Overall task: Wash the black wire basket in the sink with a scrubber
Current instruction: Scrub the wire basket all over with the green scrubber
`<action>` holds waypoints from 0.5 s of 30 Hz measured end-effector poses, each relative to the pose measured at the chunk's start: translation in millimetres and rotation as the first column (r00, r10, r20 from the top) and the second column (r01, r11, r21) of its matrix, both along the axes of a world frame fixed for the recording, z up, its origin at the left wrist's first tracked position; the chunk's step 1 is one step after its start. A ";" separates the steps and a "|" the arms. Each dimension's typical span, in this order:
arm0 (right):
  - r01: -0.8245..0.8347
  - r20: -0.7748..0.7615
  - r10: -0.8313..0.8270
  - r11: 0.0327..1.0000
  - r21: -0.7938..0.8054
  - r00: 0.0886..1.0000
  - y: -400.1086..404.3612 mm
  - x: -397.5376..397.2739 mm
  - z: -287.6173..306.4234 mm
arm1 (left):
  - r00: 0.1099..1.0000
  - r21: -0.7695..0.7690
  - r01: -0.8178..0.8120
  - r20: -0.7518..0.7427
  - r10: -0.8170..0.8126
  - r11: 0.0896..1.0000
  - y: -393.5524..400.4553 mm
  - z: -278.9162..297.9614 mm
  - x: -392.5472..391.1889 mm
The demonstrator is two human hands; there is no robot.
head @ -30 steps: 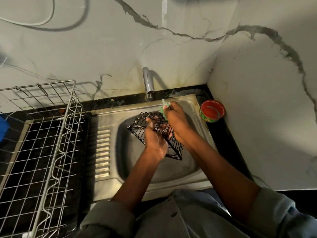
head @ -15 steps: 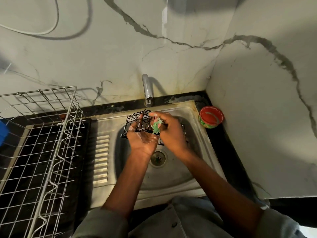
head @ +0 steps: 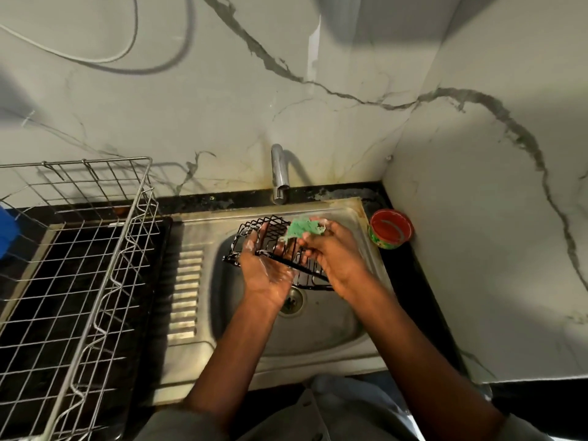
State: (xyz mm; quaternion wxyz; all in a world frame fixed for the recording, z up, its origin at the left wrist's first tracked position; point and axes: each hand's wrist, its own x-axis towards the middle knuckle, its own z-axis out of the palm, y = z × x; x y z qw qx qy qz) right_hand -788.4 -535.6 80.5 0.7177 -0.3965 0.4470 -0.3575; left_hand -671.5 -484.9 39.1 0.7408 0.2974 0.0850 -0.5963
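Scrubbing basket point(head: 267, 246) over sink point(head: 321, 329) | left hand point(head: 267, 272) grips its near rim | right hand point(head: 334, 256) pinches scrubber point(head: 302, 229) on far end, probably touching wire | long axis left-right

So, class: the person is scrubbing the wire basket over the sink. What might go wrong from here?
The soapy left hand could lose the black wire basket, dropping it into the sink. The right hand works the green scrubber against thin wires, which might snag it.
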 end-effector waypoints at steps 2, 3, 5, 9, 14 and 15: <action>-0.023 -0.164 0.001 0.991 -0.129 0.986 -0.3 -0.8 2.2 | 0.994 0.034 0.004 0.109 -0.008 0.999 1.8 2.3 -1.9; -0.029 -0.190 -0.003 0.986 -0.165 0.982 -0.7 -0.6 4.7 | 0.986 0.041 0.015 0.166 -0.022 0.999 3.5 4.7 -2.1; -0.028 -0.219 -0.018 0.978 -0.206 0.976 -1.8 0.6 9.1 | 0.972 0.010 0.051 0.229 -0.052 0.999 5.1 8.4 -2.9; -0.026 -0.249 -0.043 0.963 -0.268 0.968 -6.1 3.9 9.8 | 0.943 0.019 0.115 0.313 -0.115 0.993 3.7 18.4 -6.9; -0.129 -0.352 0.030 0.957 -0.260 0.935 -14.0 -0.5 7.8 | 0.941 0.103 0.044 0.330 -0.076 0.994 -6.8 18.9 -9.4; -0.182 -0.427 0.036 0.934 -0.306 0.904 -15.8 -2.6 7.0 | 0.941 0.113 0.026 0.331 -0.062 0.993 -8.5 18.2 -8.4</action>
